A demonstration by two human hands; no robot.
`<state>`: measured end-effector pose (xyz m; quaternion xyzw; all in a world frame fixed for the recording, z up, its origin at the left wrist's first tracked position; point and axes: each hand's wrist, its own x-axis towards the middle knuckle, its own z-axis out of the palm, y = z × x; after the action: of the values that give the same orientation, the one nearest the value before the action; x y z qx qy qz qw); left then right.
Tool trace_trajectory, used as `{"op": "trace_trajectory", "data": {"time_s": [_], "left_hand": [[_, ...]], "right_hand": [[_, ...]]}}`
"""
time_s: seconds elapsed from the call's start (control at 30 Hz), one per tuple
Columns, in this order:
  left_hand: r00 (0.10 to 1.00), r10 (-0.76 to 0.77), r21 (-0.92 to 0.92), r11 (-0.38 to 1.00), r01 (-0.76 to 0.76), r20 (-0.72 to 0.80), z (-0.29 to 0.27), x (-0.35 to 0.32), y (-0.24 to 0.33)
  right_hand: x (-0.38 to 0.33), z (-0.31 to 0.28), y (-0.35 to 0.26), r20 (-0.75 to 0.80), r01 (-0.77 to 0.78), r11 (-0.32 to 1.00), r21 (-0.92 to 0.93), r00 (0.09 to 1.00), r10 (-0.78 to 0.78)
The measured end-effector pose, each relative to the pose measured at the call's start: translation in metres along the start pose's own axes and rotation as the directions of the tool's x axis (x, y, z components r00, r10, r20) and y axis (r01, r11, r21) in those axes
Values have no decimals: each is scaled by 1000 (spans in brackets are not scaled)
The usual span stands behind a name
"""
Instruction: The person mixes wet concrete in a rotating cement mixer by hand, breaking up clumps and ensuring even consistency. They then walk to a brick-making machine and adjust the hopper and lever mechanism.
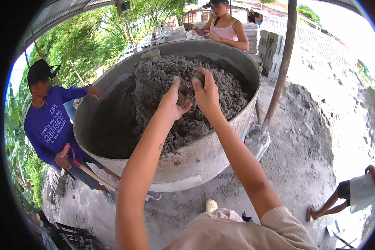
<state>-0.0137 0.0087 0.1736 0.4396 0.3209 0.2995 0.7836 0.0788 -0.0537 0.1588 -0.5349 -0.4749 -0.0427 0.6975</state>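
Head view: I see my left hand (177, 100) with its fingers curled up around a gray lump (181, 99), the palm turned inward. Close beside it, my right hand (206, 92) pinches a second lump (199, 77) between thumb and fingers; its far fingertips are hidden from me, and I cannot tell whether the two lumps are one piece. Both lumps are above the heap of crumbly gray mix (158, 85), and their color blends into it. My forearms cover part of the heap and of the near rim of the big round tub (196, 168).

At the tub's left, a person in a purple shirt (50, 116) grips a shovel (91, 173), whose lower end I cannot make out. Across the tub, a person in a pink top (226, 34) is cut off by the upper edge. Beyond the slanting wooden pole (281, 77), sunlight washes out the ground; another person (364, 189) is cropped by the dark fisheye rim.
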Motion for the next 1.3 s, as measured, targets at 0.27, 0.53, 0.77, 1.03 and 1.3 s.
{"op": "trace_trajectory", "data": {"time_s": [0.27,0.53,0.77,1.03,1.3], "left_hand": [[972,230,-292,934,-206,49,2,-101,-7],[954,296,-708,665,-238,-43,-107,-240,-142],[769,-115,-729,429,-533,-629,-193,-348,-308],[861,-27,-750,505,-427,-508,-103,-308,-311],[819,280,30,951,-307,-501,97,-188,-324]], "right_hand": [[-59,1,-77,54,17,988,152,998,-25],[-224,13,-113,493,-559,686,466,808,323],[-398,-4,-126,859,-529,840,119,480,181],[-388,-75,-58,823,-291,952,100,561,85],[-271,-222,22,771,-887,-421,187,-133,623]]}}
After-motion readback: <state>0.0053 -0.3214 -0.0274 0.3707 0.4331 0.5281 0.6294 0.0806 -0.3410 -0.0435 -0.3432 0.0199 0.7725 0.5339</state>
